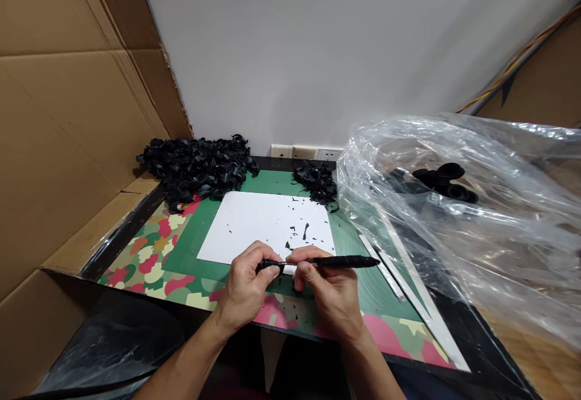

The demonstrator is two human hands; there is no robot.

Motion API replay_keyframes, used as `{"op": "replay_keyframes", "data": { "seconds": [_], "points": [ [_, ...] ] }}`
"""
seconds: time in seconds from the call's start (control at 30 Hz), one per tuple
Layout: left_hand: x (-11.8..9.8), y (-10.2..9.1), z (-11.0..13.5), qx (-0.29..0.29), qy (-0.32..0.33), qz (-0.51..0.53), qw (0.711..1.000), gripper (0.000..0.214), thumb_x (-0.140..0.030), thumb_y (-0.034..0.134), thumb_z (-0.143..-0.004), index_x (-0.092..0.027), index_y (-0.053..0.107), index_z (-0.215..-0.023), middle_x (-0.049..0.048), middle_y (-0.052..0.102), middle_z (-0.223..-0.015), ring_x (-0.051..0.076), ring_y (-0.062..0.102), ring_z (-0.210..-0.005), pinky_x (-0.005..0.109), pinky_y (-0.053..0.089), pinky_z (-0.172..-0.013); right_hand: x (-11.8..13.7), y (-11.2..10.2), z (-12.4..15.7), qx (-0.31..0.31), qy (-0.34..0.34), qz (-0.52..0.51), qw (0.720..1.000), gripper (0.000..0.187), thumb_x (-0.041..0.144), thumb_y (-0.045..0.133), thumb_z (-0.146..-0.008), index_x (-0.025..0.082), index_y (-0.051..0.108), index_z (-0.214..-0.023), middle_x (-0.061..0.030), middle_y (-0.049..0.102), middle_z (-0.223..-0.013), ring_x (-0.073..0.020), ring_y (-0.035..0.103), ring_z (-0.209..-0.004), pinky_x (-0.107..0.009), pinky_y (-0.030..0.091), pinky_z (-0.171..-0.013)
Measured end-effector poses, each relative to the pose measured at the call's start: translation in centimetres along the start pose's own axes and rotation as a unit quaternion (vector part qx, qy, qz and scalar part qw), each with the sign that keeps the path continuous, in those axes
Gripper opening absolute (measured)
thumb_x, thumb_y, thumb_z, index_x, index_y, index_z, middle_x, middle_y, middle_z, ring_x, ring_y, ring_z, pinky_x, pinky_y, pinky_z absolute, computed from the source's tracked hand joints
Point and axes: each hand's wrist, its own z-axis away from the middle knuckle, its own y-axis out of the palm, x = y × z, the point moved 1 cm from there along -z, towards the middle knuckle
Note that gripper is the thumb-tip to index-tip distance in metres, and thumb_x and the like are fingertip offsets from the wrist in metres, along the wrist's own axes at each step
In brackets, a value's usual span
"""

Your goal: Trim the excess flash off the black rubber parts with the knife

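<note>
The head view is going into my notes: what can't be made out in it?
Head view: black piece in the left hand, mostly covered by fingers.
Head view: tip of the tool, too small against the piece.
Head view: clear bag, cut off by the right edge.

We see a black-edged worktop (483, 354) covered by a green mat (186, 255) with a patterned border of red, cream and green shapes. On it we have a white paper sheet (258, 224) dotted with black scraps (305, 231), a big heap of curled black trimmings (204, 164) far left and a smaller pile (318, 182) behind the paper's right side. Along our right lie narrow white strips (382, 270) and a clear plastic bag (370, 164).
</note>
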Motion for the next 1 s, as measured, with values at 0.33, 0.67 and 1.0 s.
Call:
{"op": "replay_keyframes", "data": {
  "seconds": [0.33,0.67,1.0],
  "points": [
    [0.0,-0.1,-0.2,-0.01,0.02,-0.01,1.0,0.01,-0.013,0.057,-0.075,-0.019,0.066,-0.073,0.0019,0.061,-0.073,0.016,0.056,-0.069,0.027,0.044,-0.065,-1.2,0.2,0.2,0.078,0.142,-0.175,0.971,0.032,0.047,0.074,-0.071,0.015,0.069,-0.068,0.0064,0.045,-0.038,-0.008,0.04,-0.035,-0.027,0.045,-0.048],
    [0.2,-0.2,-0.1,0.0,0.006,-0.014,1.0,0.01,-0.013,0.057,-0.075,-0.018,0.066,-0.076,0.0018,0.06,-0.075,0.015,0.054,-0.069,0.026,0.042,-0.064,-0.6,-0.3,0.1,-0.03,0.042,-0.092,0.994,0.022,0.039,0.074,-0.075,0.018,0.07,-0.078,-0.0032,0.068,-0.072,-0.0084,0.049,-0.044,-0.026,0.044,-0.048],
    [-0.2,-0.3,0.1,0.002,0.007,-0.022,1.0,0.01,-0.014,0.056,-0.074,-0.017,0.065,-0.077,0.0021,0.06,-0.076,0.016,0.056,-0.071,0.027,0.043,-0.065,-0.5,0.3,0.2,-0.01,0.007,-0.052,0.999,0.018,0.037,0.072,-0.076,0.019,0.07,-0.077,-0.0002,0.063,-0.062,-0.0097,0.052,-0.044,-0.025,0.045,-0.047]
  ]
}}
